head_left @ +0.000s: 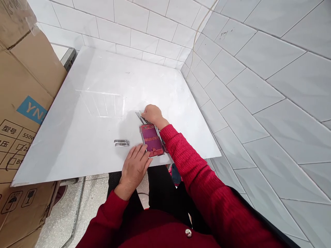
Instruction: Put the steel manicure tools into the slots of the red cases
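Observation:
An open manicure case [152, 137] with a purple inside and a row of elastic loops lies near the table's front edge. My left hand [134, 167] rests at its lower left corner, fingers stretched out and touching the case. Just beyond the far end of the case, several slim metal manicure tools [140, 118] lie on the table. Over them is my right hand [152, 114], its fingers closed and pointing down; what they pinch is hidden. Two silver nail clippers [121, 143] lie side by side left of the case.
The white table [103, 75] meets a tiled wall [144, 20] at the back and another on the right. Large cardboard boxes [28, 72] stand against its left side. A thin cable [198, 31] hangs in the corner.

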`<state>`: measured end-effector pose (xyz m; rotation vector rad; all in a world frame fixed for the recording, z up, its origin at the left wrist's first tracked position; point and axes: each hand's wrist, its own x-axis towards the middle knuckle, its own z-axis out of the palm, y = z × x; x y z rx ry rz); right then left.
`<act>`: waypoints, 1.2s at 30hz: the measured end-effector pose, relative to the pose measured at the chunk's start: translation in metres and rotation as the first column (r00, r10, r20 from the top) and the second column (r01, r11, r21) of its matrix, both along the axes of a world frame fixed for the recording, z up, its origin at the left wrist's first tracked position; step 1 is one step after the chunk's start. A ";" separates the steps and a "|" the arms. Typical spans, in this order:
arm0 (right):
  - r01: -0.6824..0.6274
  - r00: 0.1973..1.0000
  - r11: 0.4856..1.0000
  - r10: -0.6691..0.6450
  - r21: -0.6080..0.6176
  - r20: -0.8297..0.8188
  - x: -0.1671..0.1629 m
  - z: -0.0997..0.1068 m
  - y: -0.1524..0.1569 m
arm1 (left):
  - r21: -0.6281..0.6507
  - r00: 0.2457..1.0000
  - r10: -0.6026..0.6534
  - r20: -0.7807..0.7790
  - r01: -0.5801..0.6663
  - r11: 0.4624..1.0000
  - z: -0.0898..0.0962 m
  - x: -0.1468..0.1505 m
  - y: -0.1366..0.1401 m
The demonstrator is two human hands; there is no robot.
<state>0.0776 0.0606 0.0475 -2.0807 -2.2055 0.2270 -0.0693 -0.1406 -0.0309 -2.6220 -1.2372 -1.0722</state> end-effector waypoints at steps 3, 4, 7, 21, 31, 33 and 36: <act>0.054 0.988 0.997 -0.045 0.059 -0.145 0.026 -0.003 -0.016 | 0.028 1.000 -0.005 -0.001 0.005 1.000 -0.001 -0.001 0.001; 0.070 0.978 0.994 -0.053 0.080 -0.200 0.037 -0.005 -0.023 | 0.041 1.000 -0.008 0.002 0.008 0.999 -0.001 -0.001 0.001; 0.061 0.932 0.993 -0.018 0.106 -0.362 0.068 -0.015 -0.044 | 0.067 1.000 -0.016 0.014 0.015 0.998 -0.003 -0.001 0.002; -0.029 0.870 0.962 0.157 0.270 -0.467 0.091 -0.049 -0.077 | 0.050 0.991 -0.080 0.109 0.075 0.996 -0.004 -0.003 -0.010; 0.052 0.778 0.966 0.119 0.251 -0.617 0.108 -0.041 -0.067 | -0.008 0.993 -0.089 0.079 0.090 0.996 0.010 -0.004 -0.007; 0.154 0.717 0.968 0.030 0.199 -0.697 0.126 -0.044 -0.061 | -0.022 0.992 -0.083 0.093 0.086 0.996 0.022 -0.003 -0.001; 0.254 0.580 0.957 -0.037 0.137 -0.814 0.150 -0.050 -0.053 | 0.002 0.992 -0.031 0.124 0.031 1.000 0.043 0.003 0.018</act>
